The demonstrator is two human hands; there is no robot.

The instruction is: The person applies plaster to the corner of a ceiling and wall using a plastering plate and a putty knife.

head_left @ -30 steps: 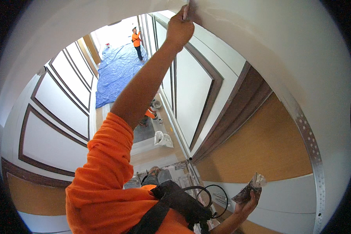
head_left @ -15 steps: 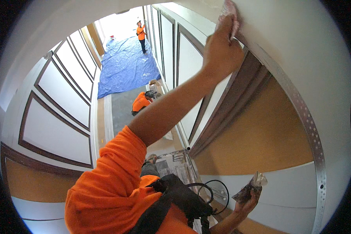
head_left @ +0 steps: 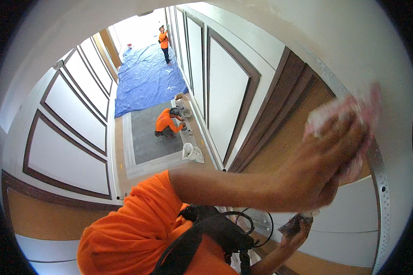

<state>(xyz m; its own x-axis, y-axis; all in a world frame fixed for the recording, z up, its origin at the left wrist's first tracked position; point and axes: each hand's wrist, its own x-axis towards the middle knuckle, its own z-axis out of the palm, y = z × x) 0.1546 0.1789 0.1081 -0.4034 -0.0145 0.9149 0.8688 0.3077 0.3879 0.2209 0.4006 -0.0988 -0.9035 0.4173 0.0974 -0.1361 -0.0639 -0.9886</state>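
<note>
My left hand (head_left: pixel 328 153), at the end of my raised bare forearm, grips a crumpled pink-and-white cloth (head_left: pixel 361 103), blurred by motion, at the white arch edge (head_left: pixel 390 68) beside a perforated metal strip (head_left: pixel 382 188). Low at the right, my right hand (head_left: pixel 296 236) holds a dark flat tool (head_left: pixel 287 225) crusted with pale material, apparently a scraper; part of it is hidden behind my left arm. Black straps (head_left: pixel 202 238) cross my orange top.
Below, a co-worker (head_left: pixel 165 121) crouches beside buckets (head_left: pixel 184 112) and a white sack (head_left: pixel 192 153). Another person (head_left: pixel 164 41) stands on a blue tarp (head_left: pixel 142 78) at the far end. Panelled walls (head_left: pixel 66 160) line both sides.
My left hand with the cloth has swept from the top of the arch rightward and down along its edge. My right hand has dropped slightly, still holding the tool.
</note>
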